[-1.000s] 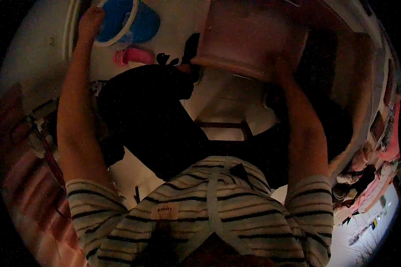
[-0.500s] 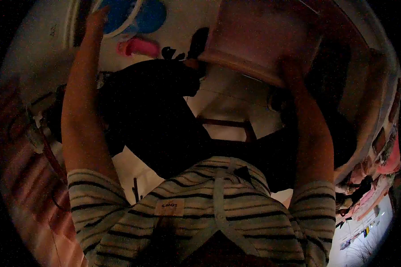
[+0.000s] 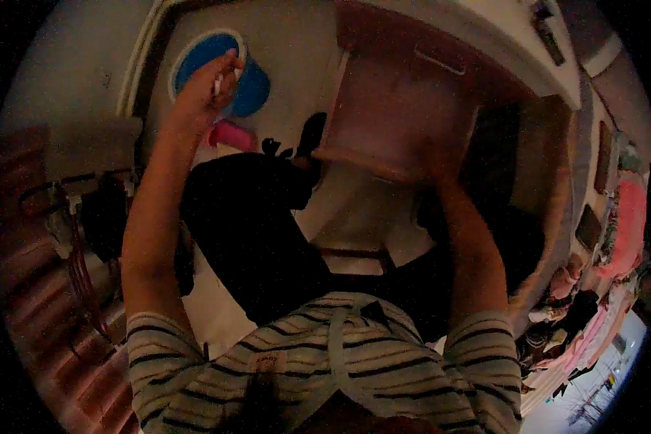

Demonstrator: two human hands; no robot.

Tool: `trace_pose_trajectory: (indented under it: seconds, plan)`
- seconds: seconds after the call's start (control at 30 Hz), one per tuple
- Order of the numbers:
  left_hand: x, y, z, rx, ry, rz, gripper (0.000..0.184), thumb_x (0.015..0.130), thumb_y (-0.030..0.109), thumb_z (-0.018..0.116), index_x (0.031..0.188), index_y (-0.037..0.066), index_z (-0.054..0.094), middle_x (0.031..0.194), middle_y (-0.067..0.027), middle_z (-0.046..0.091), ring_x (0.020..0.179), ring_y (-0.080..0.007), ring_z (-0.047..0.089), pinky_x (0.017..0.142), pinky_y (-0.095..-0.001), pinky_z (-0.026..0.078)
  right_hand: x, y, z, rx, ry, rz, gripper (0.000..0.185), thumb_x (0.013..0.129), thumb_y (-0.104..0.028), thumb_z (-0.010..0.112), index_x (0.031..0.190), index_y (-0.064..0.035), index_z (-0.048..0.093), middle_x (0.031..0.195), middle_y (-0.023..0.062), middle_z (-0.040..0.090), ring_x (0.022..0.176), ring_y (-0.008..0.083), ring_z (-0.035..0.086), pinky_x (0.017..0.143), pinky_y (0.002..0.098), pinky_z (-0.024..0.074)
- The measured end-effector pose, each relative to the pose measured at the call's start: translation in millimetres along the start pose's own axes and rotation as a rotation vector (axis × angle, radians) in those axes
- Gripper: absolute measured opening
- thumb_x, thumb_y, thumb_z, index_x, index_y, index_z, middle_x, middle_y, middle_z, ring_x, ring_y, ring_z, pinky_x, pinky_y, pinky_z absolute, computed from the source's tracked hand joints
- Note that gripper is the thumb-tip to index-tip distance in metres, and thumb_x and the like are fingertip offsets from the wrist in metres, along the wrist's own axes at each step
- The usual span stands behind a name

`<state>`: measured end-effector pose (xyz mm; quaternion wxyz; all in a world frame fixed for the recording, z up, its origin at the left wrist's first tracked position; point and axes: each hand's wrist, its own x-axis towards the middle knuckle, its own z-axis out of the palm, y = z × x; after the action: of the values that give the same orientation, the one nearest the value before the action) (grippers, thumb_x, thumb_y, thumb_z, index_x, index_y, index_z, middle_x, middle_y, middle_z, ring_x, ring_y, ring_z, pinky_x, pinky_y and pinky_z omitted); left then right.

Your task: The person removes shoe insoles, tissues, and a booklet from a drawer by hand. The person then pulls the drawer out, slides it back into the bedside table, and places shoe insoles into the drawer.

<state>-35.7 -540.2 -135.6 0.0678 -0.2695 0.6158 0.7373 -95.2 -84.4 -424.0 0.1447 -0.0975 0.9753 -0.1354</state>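
Observation:
My left hand (image 3: 213, 85) is raised over the rim of a blue bucket (image 3: 252, 90), its fingers closed round something small and pale that I cannot make out. Just below the bucket lies a pink object (image 3: 231, 135). My right hand (image 3: 441, 160) rests at the near edge of a reddish-brown box or drawer (image 3: 401, 108); its fingers are lost in shadow. The box stands in front of my right knee.
Several clothes or cloths (image 3: 626, 228) are heaped at the far right. A dark bag-like thing (image 3: 105, 217) stands at the left, by red-brown striped flooring or fabric (image 3: 50, 311). A small wooden frame (image 3: 354, 254) lies between my legs.
My left hand has come away from the bucket's far left side and moved right and down over it. The view has tilted, so more of the box's far end shows.

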Motion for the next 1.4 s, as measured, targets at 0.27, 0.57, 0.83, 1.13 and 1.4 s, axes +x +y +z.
trace_pose_trajectory:
  seconds: [0.27,0.57,0.83,1.13,1.4]
  plan:
    - [-28,-13,109,-0.341,-0.120,-0.006,0.025,0.084,0.030,0.046,0.088,0.007,0.055,0.062,0.0011,0.046,0.048,-0.0070,0.039,0.037,-0.0185,0.026,-67,-223,-179,1.509,-0.030,-0.086,0.025,0.084,-0.012,0.048,0.108,-0.0034,0.049,0.099,0.0089,0.054,0.084,0.0151,0.053,0.075,0.0262,0.0437]
    - [-58,-51,180,-1.002,-0.343,-0.057,0.032,0.082,0.035,0.045,0.093,0.007,0.056,0.081,-0.0066,0.058,0.071,-0.0192,0.057,0.056,-0.0274,0.049,-121,-237,-216,1.505,0.200,-0.157,0.029,0.084,-0.006,0.049,0.112,-0.0011,0.045,0.106,0.0113,0.052,0.094,0.0190,0.054,0.080,0.0295,0.0446]
    - [-58,-55,198,-1.160,-0.267,-0.057,0.024,0.082,0.028,0.048,0.088,0.006,0.057,0.085,-0.0060,0.058,0.082,-0.0205,0.055,0.074,-0.0322,0.046,-115,-239,-206,0.496,0.672,-0.495,0.028,0.084,-0.008,0.045,0.111,-0.0054,0.050,0.114,0.0105,0.049,0.107,0.0269,0.045,0.090,0.0344,0.0355]
    - [-56,-53,199,-1.021,-0.290,0.000,0.023,0.083,0.024,0.048,0.096,0.007,0.055,0.096,-0.0068,0.057,0.093,-0.0200,0.052,0.084,-0.0310,0.041,-125,-268,-201,1.086,0.404,-0.436,0.043,0.088,-0.017,0.036,0.128,-0.0020,0.030,0.134,0.0163,0.027,0.124,0.0272,0.024,0.100,0.0347,0.0214]
    - [-74,-55,213,-0.449,-0.103,0.394,0.037,0.087,0.030,0.040,0.115,0.007,0.046,0.118,-0.0058,0.046,0.109,-0.0171,0.042,0.095,-0.0286,0.028,-111,-262,-212,1.230,0.336,-0.230,0.043,0.089,-0.027,0.041,0.124,-0.0040,0.033,0.125,0.0154,0.036,0.115,0.0244,0.035,0.096,0.0322,0.0258]
